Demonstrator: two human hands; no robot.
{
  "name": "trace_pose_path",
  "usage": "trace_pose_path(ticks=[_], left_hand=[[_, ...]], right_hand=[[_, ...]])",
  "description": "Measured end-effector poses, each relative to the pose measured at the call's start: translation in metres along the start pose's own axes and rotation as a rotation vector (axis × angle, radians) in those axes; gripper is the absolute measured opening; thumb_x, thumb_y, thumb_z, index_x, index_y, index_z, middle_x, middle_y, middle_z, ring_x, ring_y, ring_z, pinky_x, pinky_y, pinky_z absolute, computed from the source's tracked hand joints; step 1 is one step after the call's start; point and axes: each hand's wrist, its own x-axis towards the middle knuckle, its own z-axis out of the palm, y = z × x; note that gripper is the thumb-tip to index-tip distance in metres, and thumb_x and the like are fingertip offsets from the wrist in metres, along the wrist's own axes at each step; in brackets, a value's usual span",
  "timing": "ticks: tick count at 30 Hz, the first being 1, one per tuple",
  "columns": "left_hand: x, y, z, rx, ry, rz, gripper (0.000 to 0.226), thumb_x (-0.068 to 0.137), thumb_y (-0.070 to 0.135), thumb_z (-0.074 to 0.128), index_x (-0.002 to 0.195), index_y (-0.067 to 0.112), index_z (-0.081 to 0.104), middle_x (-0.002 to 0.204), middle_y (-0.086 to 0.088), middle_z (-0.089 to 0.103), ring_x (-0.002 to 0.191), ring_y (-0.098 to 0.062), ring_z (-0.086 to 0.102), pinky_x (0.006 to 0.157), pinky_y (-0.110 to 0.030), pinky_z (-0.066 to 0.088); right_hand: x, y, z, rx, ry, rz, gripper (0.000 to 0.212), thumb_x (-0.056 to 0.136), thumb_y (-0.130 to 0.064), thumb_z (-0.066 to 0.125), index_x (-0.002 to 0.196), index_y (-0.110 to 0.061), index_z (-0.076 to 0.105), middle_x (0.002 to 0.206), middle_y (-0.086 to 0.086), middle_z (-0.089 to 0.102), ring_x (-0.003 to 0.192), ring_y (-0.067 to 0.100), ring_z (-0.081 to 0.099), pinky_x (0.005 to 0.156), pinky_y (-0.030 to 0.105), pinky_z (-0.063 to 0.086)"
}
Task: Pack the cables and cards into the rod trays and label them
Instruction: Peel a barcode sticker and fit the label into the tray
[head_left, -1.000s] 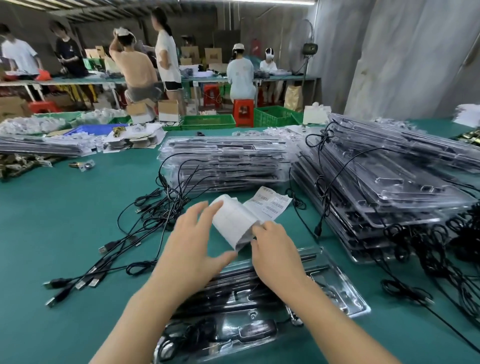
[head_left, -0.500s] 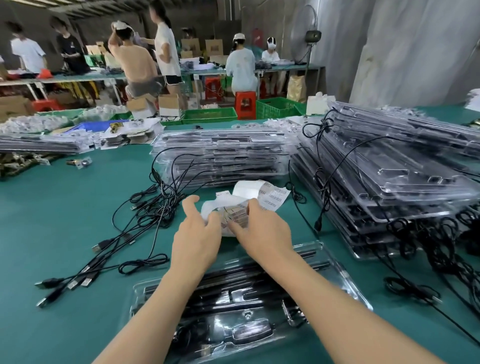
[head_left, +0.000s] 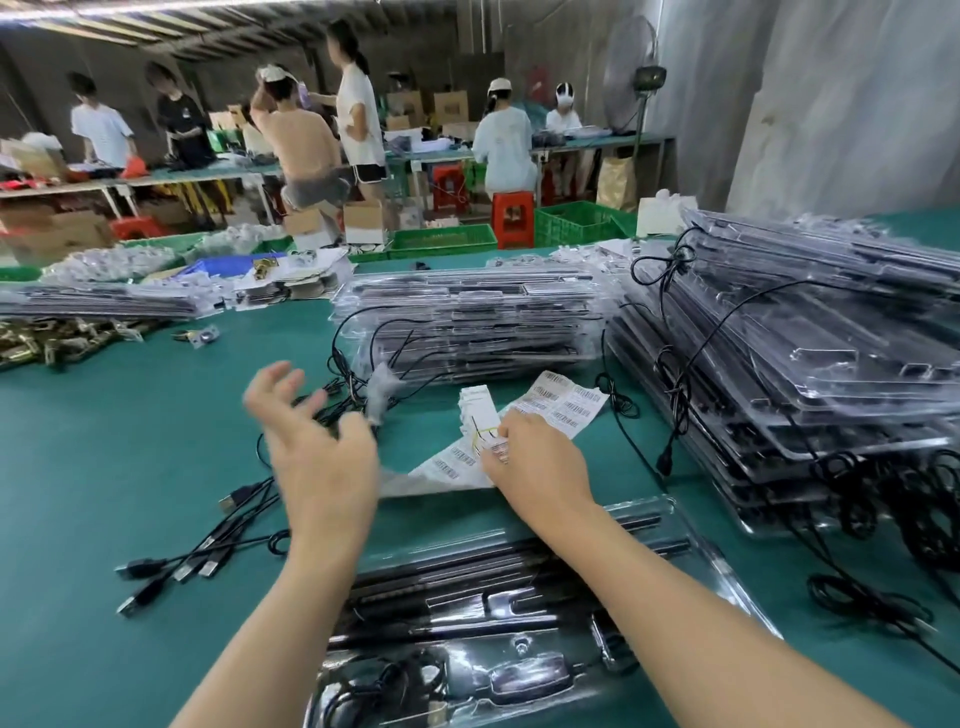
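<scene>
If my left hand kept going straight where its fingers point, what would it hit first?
The left hand looks raised, fingers aimed forward and left. That line seems free over bare green table; the small metal piece lies nearest it, though depth is unclear.

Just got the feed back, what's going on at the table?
A person's right hand pinches the labels beside a banded card stack, just beyond a tray holding rods and a cable. The left hand hangs open above loose cables, holding nothing. Tray stacks sit behind.
</scene>
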Motion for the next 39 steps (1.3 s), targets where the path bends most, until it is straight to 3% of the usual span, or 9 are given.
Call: trace_pose_path(ticks=[2, 5, 8, 11, 14, 16, 19, 28, 39], left_hand=[[0.007, -0.001, -0.018, 0.139, 0.123, 0.172, 0.072, 0.083, -0.006, 0.052, 0.14, 0.03, 0.026, 0.147, -0.006, 0.037, 0.131, -0.021, 0.045, 0.11, -0.049, 0.043], [0.016, -0.005, -0.033, 0.829, 0.047, 0.47, 0.096, 0.061, -0.015, 0.06, 0.148, 0.019, 0.038, 0.153, -0.018, 0.031, 0.141, -0.038, 0.028, 0.117, -0.053, 0.022], [0.015, 0.008, -0.028, 1.465, -0.468, 0.583, 0.084, 0.07, -0.001, 0.07, 0.141, 0.039, 0.05, 0.151, -0.002, 0.038, 0.14, -0.029, 0.032, 0.113, -0.045, 0.026], [0.028, 0.034, -0.021, 1.452, -1.042, 0.39, 0.053, 0.091, 0.014, 0.055, 0.13, 0.049, 0.054, 0.13, 0.02, 0.055, 0.117, -0.006, 0.051, 0.101, -0.03, 0.046], [0.04, 0.055, -0.015, 1.411, -1.332, 0.155, 0.035, 0.093, 0.054, 0.059, 0.128, 0.048, 0.06, 0.109, 0.026, 0.057, 0.097, 0.0, 0.055, 0.1, -0.031, 0.049], [0.045, 0.056, -0.001, 1.427, -1.308, 0.232, 0.042, 0.095, 0.067, 0.051, 0.126, 0.041, 0.065, 0.117, 0.021, 0.063, 0.102, -0.005, 0.057, 0.104, -0.035, 0.048], [0.041, 0.038, 0.035, 1.246, -1.11, 0.315, 0.029, 0.103, 0.042, 0.053, 0.13, 0.037, 0.063, 0.13, 0.006, 0.065, 0.102, -0.016, 0.066, 0.1, -0.038, 0.052], [0.033, -0.031, 0.081, 0.993, -0.79, 0.381, 0.022, 0.103, 0.039, 0.054, 0.116, 0.038, 0.071, 0.113, 0.009, 0.061, 0.107, -0.02, 0.062, 0.085, -0.035, 0.05], [0.04, -0.02, 0.092, 1.165, -0.885, 0.702, 0.026, 0.103, 0.041, 0.05, 0.106, 0.03, 0.073, 0.115, 0.01, 0.061, 0.116, -0.014, 0.053, 0.084, -0.034, 0.051]], right_hand=[[0.0, 0.001, 0.002, 0.003, 0.012, -0.004, 0.028, 0.1, -0.037, 0.054, 0.118, -0.016, 0.056, 0.114, 0.003, 0.061, 0.098, 0.024, 0.059, 0.072, 0.036, 0.046], [0.0, 0.001, 0.004, 0.004, 0.025, 0.0, 0.027, 0.1, -0.037, 0.053, 0.119, -0.017, 0.055, 0.114, 0.002, 0.06, 0.097, 0.023, 0.058, 0.069, 0.034, 0.04], [-0.001, 0.001, 0.005, 0.006, 0.048, -0.011, 0.025, 0.1, -0.037, 0.054, 0.118, -0.019, 0.055, 0.112, 0.0, 0.059, 0.096, 0.021, 0.057, 0.069, 0.033, 0.041], [0.0, 0.002, 0.006, 0.02, 0.058, -0.032, 0.024, 0.101, -0.036, 0.054, 0.118, -0.019, 0.054, 0.112, -0.001, 0.059, 0.097, 0.02, 0.057, 0.073, 0.033, 0.045], [0.002, 0.005, 0.006, 0.043, 0.042, -0.035, 0.025, 0.101, -0.038, 0.054, 0.118, -0.019, 0.055, 0.112, -0.002, 0.059, 0.098, 0.02, 0.057, 0.073, 0.033, 0.043], [0.002, 0.006, 0.006, 0.047, 0.046, -0.042, 0.023, 0.1, -0.038, 0.055, 0.115, -0.02, 0.055, 0.11, -0.002, 0.06, 0.097, 0.02, 0.057, 0.073, 0.034, 0.042], [0.001, 0.007, 0.007, 0.048, 0.085, -0.043, 0.021, 0.098, -0.041, 0.058, 0.109, -0.023, 0.054, 0.105, -0.004, 0.063, 0.093, 0.02, 0.059, 0.074, 0.036, 0.047], [0.009, 0.021, -0.005, 0.053, -0.004, -0.137, 0.021, 0.101, -0.039, 0.053, 0.111, -0.031, 0.069, 0.102, -0.006, 0.072, 0.096, 0.021, 0.065, 0.074, 0.033, 0.046], [0.027, 0.024, -0.02, -0.228, -0.03, -0.517, 0.027, 0.102, -0.031, 0.047, 0.107, -0.024, 0.073, 0.098, 0.0, 0.071, 0.096, 0.026, 0.06, 0.08, 0.039, 0.045]])
